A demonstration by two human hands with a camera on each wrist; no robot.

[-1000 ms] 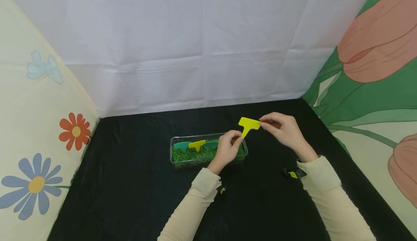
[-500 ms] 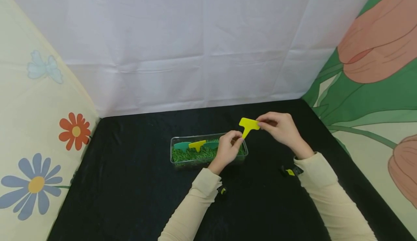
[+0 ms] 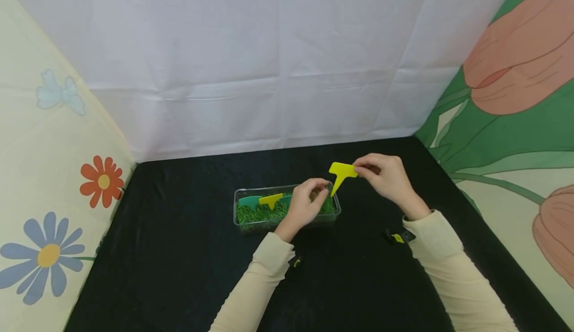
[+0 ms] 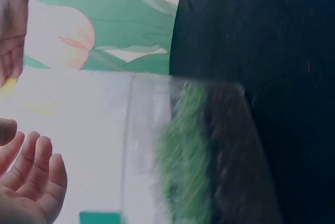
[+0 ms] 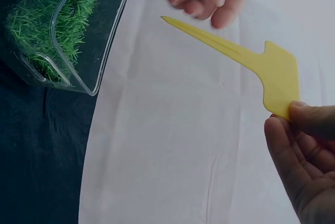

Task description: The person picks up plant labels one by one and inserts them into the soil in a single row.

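Observation:
My right hand (image 3: 386,176) pinches one corner of a yellow T-shaped plant label (image 3: 343,170) between thumb and fingers. In the right wrist view, the label (image 5: 280,77) has its pointed stem aimed at my left fingers, apart from them. My left hand (image 3: 303,206) is over the right part of a clear plastic box (image 3: 234,212), fingers loosely bent around nothing. Green grass (image 3: 264,216) fills the box. A teal label (image 3: 249,201) and another yellow label (image 3: 271,201) stand in it; a further teal one is partly hidden behind my left hand.
Black cloth (image 3: 179,252) covers the table. A white sheet (image 3: 224,73) hangs behind, with flower-patterned cloth (image 3: 506,137) at the right and left. A black device with a yellow patch (image 3: 398,238) sits at my right wrist.
My left fingers have let go of the label's stem tip and moved slightly left. Before that, my right hand slid a little left along with its hold on the label.

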